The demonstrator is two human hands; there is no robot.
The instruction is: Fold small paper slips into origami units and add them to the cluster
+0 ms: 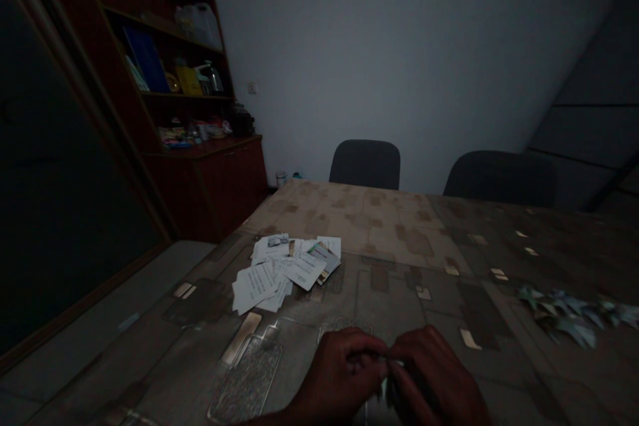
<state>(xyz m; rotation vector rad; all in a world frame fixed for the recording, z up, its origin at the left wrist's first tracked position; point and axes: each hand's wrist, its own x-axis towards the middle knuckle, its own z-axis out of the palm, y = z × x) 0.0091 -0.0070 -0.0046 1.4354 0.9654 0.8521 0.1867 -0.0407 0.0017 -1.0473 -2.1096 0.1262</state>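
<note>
My left hand (344, 373) and my right hand (434, 373) meet low in the view, close above the table's near side. Thumbs and fingertips of both pinch a small piece of folded paper (384, 387). Only pale slivers of it show between the fingers, and the rest is hidden. Beyond my left hand lies a loose, overlapping pile of printed paper cards (259, 285), mostly white with dark text. Off to the right of my right hand sits a cluster of folded paper pieces (574, 316), pale and greenish with pointed ends.
A patterned cloth covers the table (399, 213). Behind its far edge stand two dark chairs, one at the middle (365, 163) and one at the right (499, 176). A reddish wooden cabinet (229, 180) with loaded shelves is at the left. The room is dim.
</note>
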